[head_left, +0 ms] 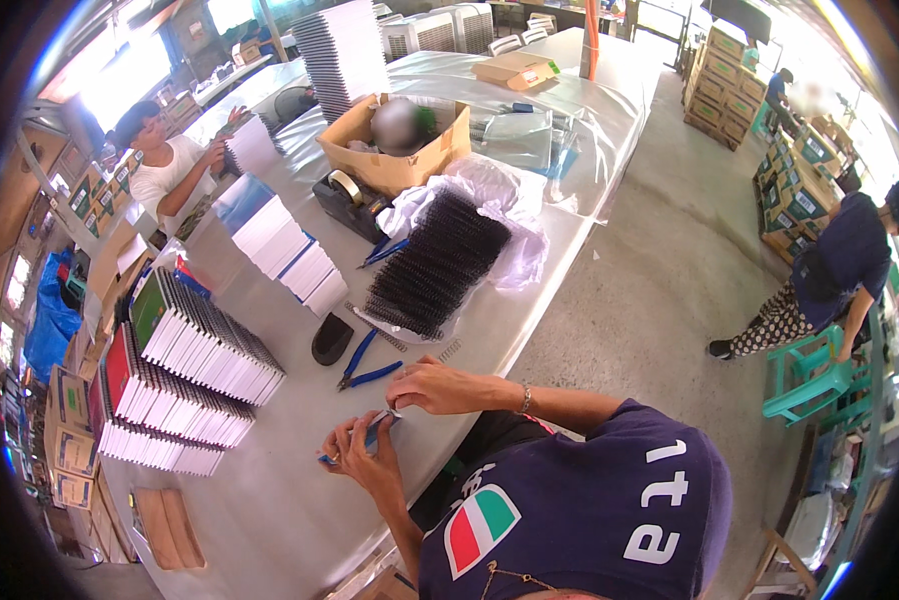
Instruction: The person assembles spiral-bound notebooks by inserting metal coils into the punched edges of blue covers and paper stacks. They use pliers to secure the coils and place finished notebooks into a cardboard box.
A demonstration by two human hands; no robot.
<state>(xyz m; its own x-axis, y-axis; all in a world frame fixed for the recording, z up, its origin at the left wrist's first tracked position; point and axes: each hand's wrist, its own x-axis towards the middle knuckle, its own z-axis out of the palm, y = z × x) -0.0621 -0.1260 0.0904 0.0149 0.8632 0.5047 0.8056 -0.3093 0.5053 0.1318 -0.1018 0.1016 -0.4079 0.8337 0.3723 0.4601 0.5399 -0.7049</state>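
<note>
Close to the table's near edge, my left hand (367,452) is closed round a thin blue object (377,428), mostly covered by the fingers; its kind does not show. At its upper end, the fingers of my right hand (434,388) are pinched together over something small and pale. Just beyond my hands lie pliers with blue handles (373,374) and a dark rounded object (331,340). Loose wire coils (451,350) rest beside my right hand. Farther out is a large heap of black binding coils (439,262) on white plastic.
Spiral-bound notebooks (189,360) stand stacked at the left. Paper stacks (294,255), a tape dispenser (351,205) and an open cardboard box (394,165) stand farther back. A co-worker (174,165) handles a stack across the table. Another person (844,255) bends by green stools (807,375).
</note>
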